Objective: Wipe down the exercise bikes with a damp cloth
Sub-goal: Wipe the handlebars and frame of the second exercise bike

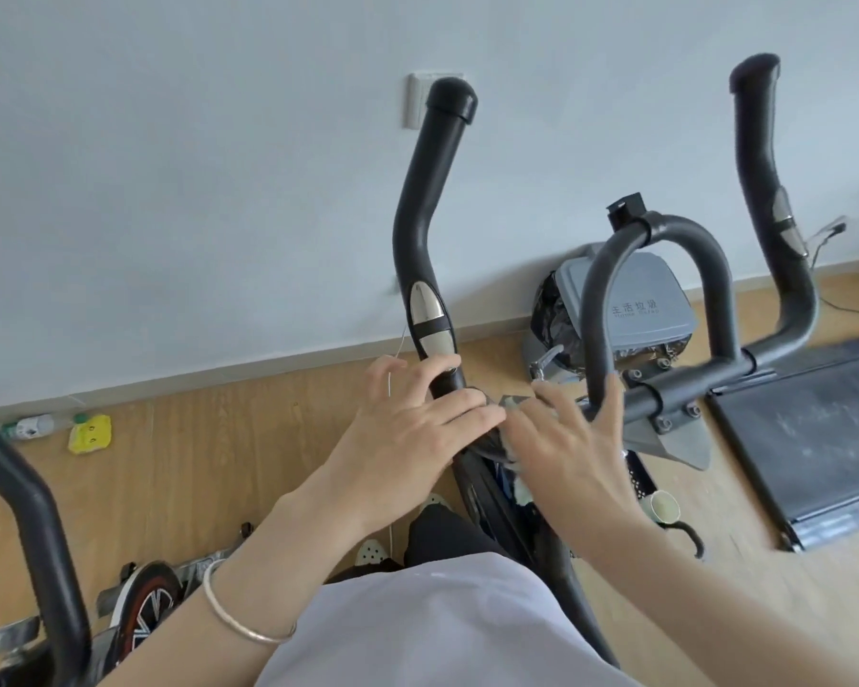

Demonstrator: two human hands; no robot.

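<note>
Two hands meet at the middle of the black tubular handlebar of the exercise bike, just below the centre of the view. The left hand, with a thin silver bangle on its wrist, curls its fingers over the lower part of the left grip, just under the chrome pulse-sensor plates; it is grasping the bar. The right hand lies spread over the junction of the bars, its fingertips reaching the curved centre loop at about 1 o'clock from it. Under its palm a pale crumpled cloth peeks out, pressed to the frame; how firmly it is held I cannot tell.

The right grip rises at 2 o'clock. Behind the loop, on the floor against the pale blue wall, stands a grey plastic waste bin with a printed lid. At 3 o'clock lies the dark belt of a treadmill. At 9 o'clock, on the light wooden floor, are a yellow packet and a small plastic bottle near the skirting. At 8 o'clock a second bike's black handlebar and red-rimmed flywheel show. A white wall switch sits at 12 o'clock, beside the left grip's tip.
</note>
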